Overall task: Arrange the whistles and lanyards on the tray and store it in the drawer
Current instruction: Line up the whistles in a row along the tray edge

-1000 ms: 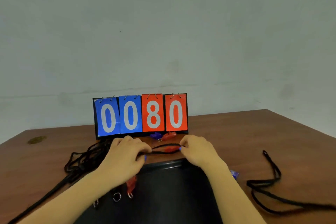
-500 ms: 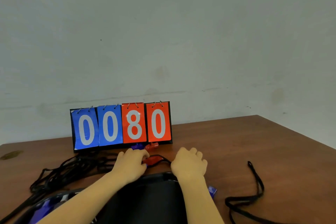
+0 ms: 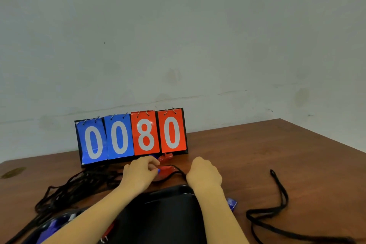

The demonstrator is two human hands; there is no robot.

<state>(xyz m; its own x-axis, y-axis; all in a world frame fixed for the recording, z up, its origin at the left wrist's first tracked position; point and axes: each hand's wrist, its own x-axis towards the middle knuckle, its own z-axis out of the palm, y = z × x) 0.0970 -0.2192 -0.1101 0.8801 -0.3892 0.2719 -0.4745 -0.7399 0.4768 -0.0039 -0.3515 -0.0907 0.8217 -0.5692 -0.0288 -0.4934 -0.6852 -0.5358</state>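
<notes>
The left hand is pinching a red whistle just beyond the black tray. The right hand, fingers curled, is gripping the whistle's black lanyard. A second red whistle is lying beyond both hands, before the flip scoreboard.

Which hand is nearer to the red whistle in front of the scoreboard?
The left. The left hand touches the red whistle with its fingertips, at the whistle's left side. The right hand is apart from it, further right, by the black cord.
</notes>
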